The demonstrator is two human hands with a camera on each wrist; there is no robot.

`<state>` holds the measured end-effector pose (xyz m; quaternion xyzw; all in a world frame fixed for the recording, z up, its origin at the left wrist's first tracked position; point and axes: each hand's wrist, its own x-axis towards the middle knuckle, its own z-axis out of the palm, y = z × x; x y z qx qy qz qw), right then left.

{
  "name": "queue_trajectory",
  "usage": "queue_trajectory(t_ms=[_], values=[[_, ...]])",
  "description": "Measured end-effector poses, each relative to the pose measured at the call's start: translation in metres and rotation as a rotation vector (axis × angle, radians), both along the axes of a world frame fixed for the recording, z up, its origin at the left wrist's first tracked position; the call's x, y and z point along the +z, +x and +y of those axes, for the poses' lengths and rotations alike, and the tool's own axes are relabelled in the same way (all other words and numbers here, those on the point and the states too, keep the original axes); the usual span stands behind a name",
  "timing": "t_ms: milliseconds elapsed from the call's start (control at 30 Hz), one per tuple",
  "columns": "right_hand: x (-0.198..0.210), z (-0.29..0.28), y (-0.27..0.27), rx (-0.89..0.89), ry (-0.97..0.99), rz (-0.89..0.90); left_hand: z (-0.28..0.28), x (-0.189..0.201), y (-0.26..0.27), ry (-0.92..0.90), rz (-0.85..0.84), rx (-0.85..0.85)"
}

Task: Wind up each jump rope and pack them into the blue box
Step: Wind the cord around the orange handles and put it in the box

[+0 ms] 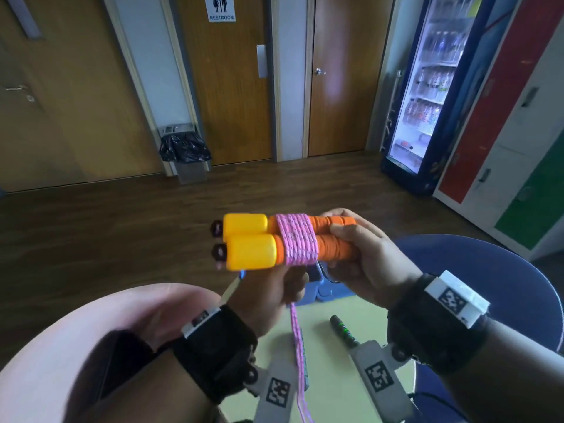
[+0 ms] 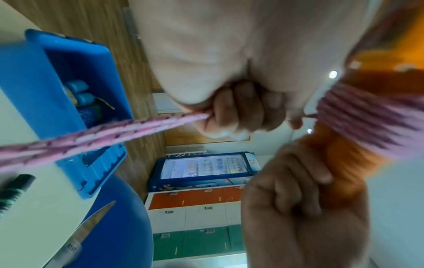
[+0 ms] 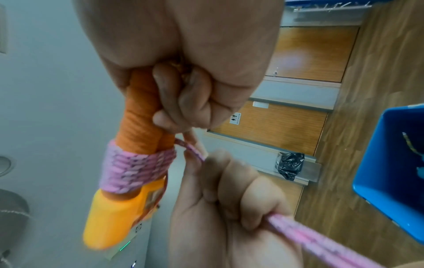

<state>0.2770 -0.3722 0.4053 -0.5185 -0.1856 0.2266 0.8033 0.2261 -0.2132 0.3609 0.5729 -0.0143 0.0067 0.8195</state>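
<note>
My right hand [image 1: 360, 254] grips the orange ends of two jump rope handles [image 1: 265, 241] held side by side, their yellow caps pointing left. A pink rope [image 1: 297, 239] is wound several turns around both handles. My left hand [image 1: 274, 288], just below them, holds the loose doubled pink rope [image 1: 297, 346], which hangs down toward me. In the left wrist view the blue box [image 2: 75, 116] stands on the table with wound ropes inside. The right wrist view shows my right hand's fingers [image 3: 183, 98] curled round the orange grips [image 3: 140, 127] and the pink winding [image 3: 135, 170].
A black and green handle [image 1: 343, 329] of another rope lies on the pale green table [image 1: 329, 306]. A blue round chair [image 1: 488, 270] is to the right, a pink one [image 1: 76, 346] to the left. A drinks fridge [image 1: 427, 87] and lockers stand beyond.
</note>
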Motion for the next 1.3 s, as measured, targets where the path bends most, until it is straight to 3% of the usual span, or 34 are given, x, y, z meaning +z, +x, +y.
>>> queue_trajectory(t_ms=[67,167,333,467,700,833,933,1100,1300], values=[[-0.001,0.008,-0.005,-0.097,0.026,0.021,-0.012,0.005,-0.002,0.036,-0.055,0.067],[-0.002,0.019,-0.013,-0.203,0.008,0.011,-0.011,0.003,-0.005,0.267,-0.059,0.196],[-0.008,0.034,-0.022,-0.351,-0.077,-0.001,-0.006,-0.004,-0.013,0.440,-0.034,0.257],[-0.013,0.037,-0.021,-0.498,-0.155,-0.027,-0.006,-0.010,-0.022,0.538,-0.138,0.188],[-0.031,0.020,-0.007,-0.646,-0.389,-0.206,-0.003,-0.013,-0.023,0.591,-0.081,0.097],[-0.036,0.000,-0.002,-0.680,-0.571,-0.376,-0.005,-0.008,-0.016,0.837,-0.078,0.025],[-0.034,-0.023,0.004,-0.645,-0.743,-0.527,-0.013,0.006,-0.011,1.163,-0.150,-0.036],[-0.032,-0.059,0.021,-0.395,-1.043,-0.722,-0.035,0.026,0.019,1.786,-0.423,-0.060],[-0.032,-0.106,0.054,-0.218,-1.105,-0.740,-0.066,0.031,0.061,1.897,-0.649,-0.248]])
